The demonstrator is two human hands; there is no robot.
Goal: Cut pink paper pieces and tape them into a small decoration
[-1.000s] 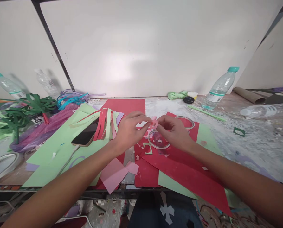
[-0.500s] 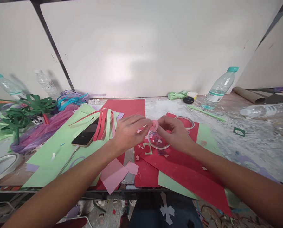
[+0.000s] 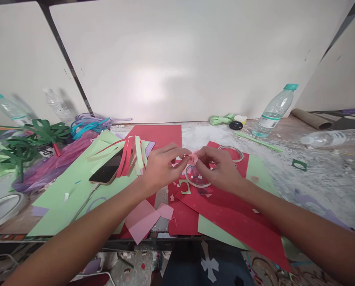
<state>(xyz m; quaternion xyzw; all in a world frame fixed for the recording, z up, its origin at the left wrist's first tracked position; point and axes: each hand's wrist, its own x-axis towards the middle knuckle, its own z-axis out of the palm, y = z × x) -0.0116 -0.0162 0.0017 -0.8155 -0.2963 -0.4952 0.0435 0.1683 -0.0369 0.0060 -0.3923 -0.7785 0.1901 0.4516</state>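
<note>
Between my two hands is a small curled piece of pink paper (image 3: 193, 159), raised above the table. My left hand (image 3: 164, 166) pinches its left side with thumb and fingertips. From the other side, my right hand (image 3: 217, 165) grips it with bent fingers. Just below lies a roll of tape (image 3: 196, 185) on red paper (image 3: 233, 212), with small paper scraps around it. A second tape roll (image 3: 239, 155) sits behind my right hand. Pink paper squares (image 3: 142, 219) lie nearer the front edge.
A phone (image 3: 105, 172) with a cable rests on green sheets (image 3: 55, 214), beside red and green strips (image 3: 126, 159). Dark green paper curls (image 3: 47, 133) lie at left. An upright bottle (image 3: 274, 113) and a lying bottle (image 3: 335, 138) are at right. A white board (image 3: 177, 59) stands behind.
The pink paper has turned slightly, showing more of its curl. My left fingers have bent more around it, and my right hand has shifted a little.
</note>
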